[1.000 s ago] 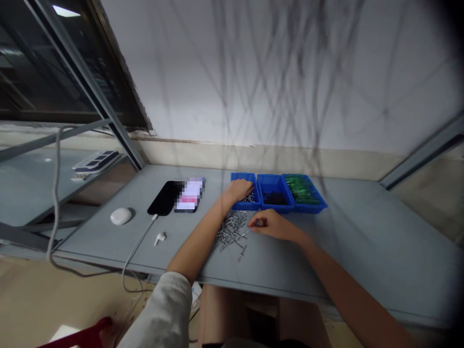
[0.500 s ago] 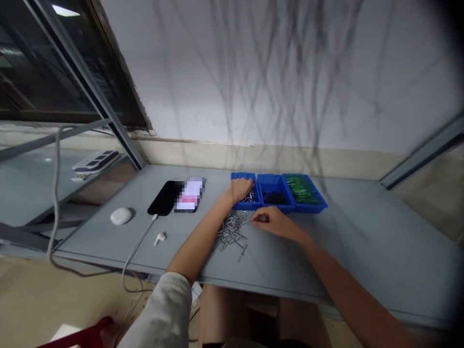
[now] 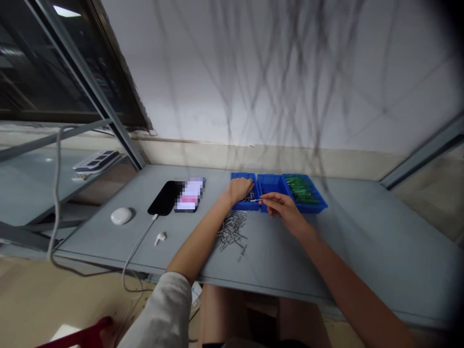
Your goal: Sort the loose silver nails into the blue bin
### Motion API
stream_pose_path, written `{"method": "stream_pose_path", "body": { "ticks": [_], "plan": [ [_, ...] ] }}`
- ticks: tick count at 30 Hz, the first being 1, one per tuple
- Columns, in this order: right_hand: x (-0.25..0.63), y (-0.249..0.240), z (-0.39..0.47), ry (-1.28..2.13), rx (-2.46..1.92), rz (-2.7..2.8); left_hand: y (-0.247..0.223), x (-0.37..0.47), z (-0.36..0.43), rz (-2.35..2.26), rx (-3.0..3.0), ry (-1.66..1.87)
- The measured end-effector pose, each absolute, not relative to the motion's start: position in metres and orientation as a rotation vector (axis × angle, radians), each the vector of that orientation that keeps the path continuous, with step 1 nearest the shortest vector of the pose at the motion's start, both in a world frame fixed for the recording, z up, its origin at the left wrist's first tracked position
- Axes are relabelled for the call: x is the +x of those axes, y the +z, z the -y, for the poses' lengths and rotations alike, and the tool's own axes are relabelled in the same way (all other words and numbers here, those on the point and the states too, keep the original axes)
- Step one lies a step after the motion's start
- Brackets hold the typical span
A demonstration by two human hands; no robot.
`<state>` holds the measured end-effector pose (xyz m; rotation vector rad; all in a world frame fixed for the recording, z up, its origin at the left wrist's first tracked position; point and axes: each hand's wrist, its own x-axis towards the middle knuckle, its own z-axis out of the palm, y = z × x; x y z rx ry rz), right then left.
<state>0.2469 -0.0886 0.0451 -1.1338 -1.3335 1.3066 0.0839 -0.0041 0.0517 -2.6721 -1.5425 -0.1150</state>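
Note:
My left hand point(image 3: 239, 190) rests over the left blue bin point(image 3: 243, 176), its fingers bent down at the silver metal pieces inside; what they hold, if anything, is hidden. My right hand point(image 3: 278, 205) is in front of the middle blue bin point(image 3: 270, 180), fingertips pinched on a thin metal pin point(image 3: 256, 200) that points left toward the left bin. Below my left hand, a pile of silver metal pins point(image 3: 232, 229) lies on the grey table point(image 3: 275, 261). Green pieces point(image 3: 302, 189) fill the right blue bin point(image 3: 321, 208).
Two phones, one black point(image 3: 161, 198) and one with a lit screen point(image 3: 190, 195), lie left of my left forearm. A white cable point(image 3: 139, 241), a white earbud point(image 3: 160, 238) and a white round case point(image 3: 121, 216) are farther left. A wall stands behind the table.
My right hand has moved up from beside the pin pile to the front of the middle bin, and a thin pin now shows at its fingertips. My left hand has stayed at the left bin.

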Motion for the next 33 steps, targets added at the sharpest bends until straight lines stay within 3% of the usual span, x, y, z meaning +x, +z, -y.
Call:
{"method": "stream_pose_path", "body": {
  "ticks": [20,27,33],
  "plan": [
    [0.245,0.042,0.088,1.282,-1.110,1.501,0.079,0.077,0.008,1.404,-2.781,-0.111],
    [0.240,0.040,0.100,1.164,-1.096,1.993,0.100,0.076,0.019,1.369,-2.948,0.052],
    [0.236,0.036,0.108,1.169,-0.967,2.429,0.089,0.073,0.012,1.266,-3.060,0.112]
  ]
}}
